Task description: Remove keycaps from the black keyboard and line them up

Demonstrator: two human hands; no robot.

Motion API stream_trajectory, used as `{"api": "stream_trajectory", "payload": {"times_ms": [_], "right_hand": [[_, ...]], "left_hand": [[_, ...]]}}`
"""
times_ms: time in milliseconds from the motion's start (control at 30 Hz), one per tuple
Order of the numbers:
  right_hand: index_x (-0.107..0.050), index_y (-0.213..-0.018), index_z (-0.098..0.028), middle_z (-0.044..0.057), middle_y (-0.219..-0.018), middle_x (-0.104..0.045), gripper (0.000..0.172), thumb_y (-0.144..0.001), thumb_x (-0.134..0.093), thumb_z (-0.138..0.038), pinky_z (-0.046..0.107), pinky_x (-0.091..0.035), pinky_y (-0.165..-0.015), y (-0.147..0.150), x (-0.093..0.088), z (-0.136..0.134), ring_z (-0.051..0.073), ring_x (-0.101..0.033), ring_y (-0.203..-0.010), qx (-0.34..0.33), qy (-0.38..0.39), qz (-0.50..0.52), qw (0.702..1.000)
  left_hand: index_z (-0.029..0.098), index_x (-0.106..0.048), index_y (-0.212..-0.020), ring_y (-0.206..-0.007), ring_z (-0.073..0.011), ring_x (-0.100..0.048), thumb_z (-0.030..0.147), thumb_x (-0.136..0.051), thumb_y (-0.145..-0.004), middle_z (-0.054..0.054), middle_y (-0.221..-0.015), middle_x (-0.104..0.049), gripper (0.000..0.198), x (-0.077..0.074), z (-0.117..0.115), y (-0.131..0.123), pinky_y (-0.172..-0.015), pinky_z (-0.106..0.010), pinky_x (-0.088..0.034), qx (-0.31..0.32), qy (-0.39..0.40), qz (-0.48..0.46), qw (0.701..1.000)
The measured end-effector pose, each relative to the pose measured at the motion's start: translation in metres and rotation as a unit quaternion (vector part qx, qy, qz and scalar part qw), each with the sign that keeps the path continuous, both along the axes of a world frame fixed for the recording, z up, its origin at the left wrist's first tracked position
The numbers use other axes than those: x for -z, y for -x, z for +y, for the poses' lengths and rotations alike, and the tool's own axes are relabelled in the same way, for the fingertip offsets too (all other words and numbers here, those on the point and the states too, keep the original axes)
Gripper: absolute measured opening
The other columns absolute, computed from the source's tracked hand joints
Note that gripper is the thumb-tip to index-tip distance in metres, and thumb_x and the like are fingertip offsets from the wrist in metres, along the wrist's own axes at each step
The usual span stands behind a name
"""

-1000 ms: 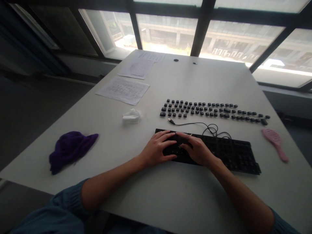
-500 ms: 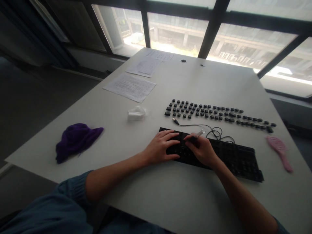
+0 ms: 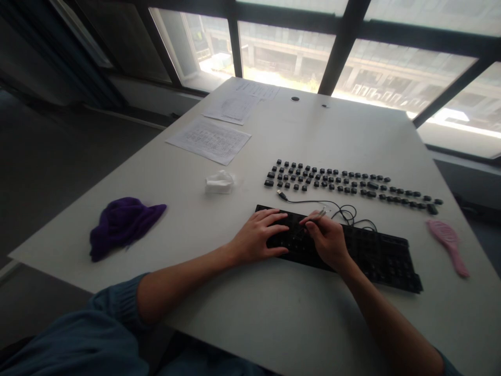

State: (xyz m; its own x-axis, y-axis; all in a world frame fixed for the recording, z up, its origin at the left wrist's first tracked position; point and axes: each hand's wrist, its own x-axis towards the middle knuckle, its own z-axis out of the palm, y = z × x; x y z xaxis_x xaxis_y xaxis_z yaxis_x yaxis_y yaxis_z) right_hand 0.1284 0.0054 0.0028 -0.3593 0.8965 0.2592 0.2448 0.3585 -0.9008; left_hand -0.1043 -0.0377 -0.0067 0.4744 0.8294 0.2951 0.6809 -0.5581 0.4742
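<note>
A black keyboard lies at a slant in front of me, with many of its keycaps off. My left hand rests on its left end, fingers spread over the frame and holding nothing. Between the thumb and fingers of my right hand is a slim tool with a shiny end; its exact kind is too small to make out. The tool's lower tip points down at the key area, partly hidden by my fingers. Loose black keycaps lie in rows behind the keyboard.
The keyboard's cable is coiled behind it. A pink hairbrush lies at the right, a purple knitted hat at the left. A crumpled white tissue and printed sheets lie farther back on the white table.
My right hand has shifted slightly to the right and tilted over the keyboard, the tool still in it. My left hand stays in place.
</note>
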Motion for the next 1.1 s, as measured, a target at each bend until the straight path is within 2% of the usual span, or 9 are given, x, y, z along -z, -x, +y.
{"api": "stream_trajectory", "payload": {"times_ms": [100,233,433,567,700,867,1100], "right_hand": [[-0.071,-0.085,-0.020,0.004,-0.080,-0.064,0.017,-0.094,-0.059,-0.028,0.034,-0.050,-0.072,0.002,-0.001,-0.002,0.018,-0.060,-0.073,0.008,-0.046,-0.023,0.999],[-0.071,-0.084,-0.020,0.004,-0.080,-0.065,0.016,-0.094,-0.059,-0.023,0.033,-0.050,-0.073,0.005,-0.004,-0.003,0.018,-0.060,-0.074,0.008,-0.074,-0.027,0.997],[-0.068,-0.082,-0.019,0.003,-0.074,-0.062,0.017,-0.095,-0.058,-0.023,0.031,-0.049,-0.068,0.006,-0.005,-0.001,0.017,-0.059,-0.068,-0.005,-0.047,-0.041,0.998],[-0.067,-0.082,-0.019,0.002,-0.071,-0.061,0.018,-0.096,-0.057,-0.026,0.031,-0.049,-0.068,0.009,-0.001,-0.002,0.017,-0.059,-0.068,-0.028,-0.029,-0.054,0.998],[-0.065,-0.083,-0.020,0.004,-0.080,-0.064,0.014,-0.095,-0.058,-0.022,0.031,-0.051,-0.072,0.009,0.002,-0.006,0.018,-0.061,-0.075,-0.058,-0.077,-0.057,0.994],[-0.064,-0.092,-0.021,0.006,-0.088,-0.064,0.008,-0.096,-0.057,-0.019,0.029,-0.051,-0.070,0.005,0.002,-0.010,0.017,-0.062,-0.076,-0.119,-0.120,-0.084,0.982],[-0.063,-0.090,-0.021,0.003,-0.079,-0.065,0.010,-0.096,-0.056,-0.018,0.030,-0.051,-0.065,0.004,0.009,-0.011,0.017,-0.062,-0.069,-0.065,-0.139,-0.071,0.986]], "left_hand": [[0.024,-0.069,-0.120,-0.137,-0.0320,-0.045,0.049,-0.075,-0.080,-0.009,-0.143,-0.056,0.047,0.000,0.000,0.000,-0.115,-0.051,-0.037,0.001,0.000,-0.006,1.000],[0.024,-0.070,-0.119,-0.137,-0.0327,-0.046,0.048,-0.075,-0.080,-0.010,-0.143,-0.056,0.047,-0.001,0.000,-0.001,-0.114,-0.052,-0.037,0.000,0.000,-0.010,1.000],[0.025,-0.069,-0.121,-0.138,-0.0323,-0.044,0.048,-0.075,-0.080,-0.009,-0.144,-0.055,0.047,-0.001,0.000,-0.001,-0.115,-0.051,-0.036,0.000,0.004,-0.004,1.000],[0.024,-0.069,-0.122,-0.138,-0.0318,-0.044,0.047,-0.075,-0.080,-0.009,-0.144,-0.055,0.048,-0.002,0.000,-0.001,-0.115,-0.051,-0.036,0.000,0.003,-0.001,1.000],[0.025,-0.069,-0.122,-0.138,-0.0317,-0.044,0.047,-0.075,-0.081,-0.009,-0.144,-0.056,0.048,-0.002,0.000,-0.001,-0.115,-0.051,-0.036,-0.002,0.005,-0.002,1.000],[0.025,-0.069,-0.120,-0.139,-0.0312,-0.044,0.048,-0.074,-0.081,-0.007,-0.145,-0.055,0.046,0.000,0.000,0.000,-0.116,-0.050,-0.035,-0.002,0.006,-0.007,1.000],[0.025,-0.069,-0.121,-0.138,-0.0322,-0.045,0.048,-0.075,-0.080,-0.008,-0.144,-0.055,0.048,0.001,0.000,-0.001,-0.115,-0.051,-0.036,0.001,0.000,-0.013,1.000]]}}
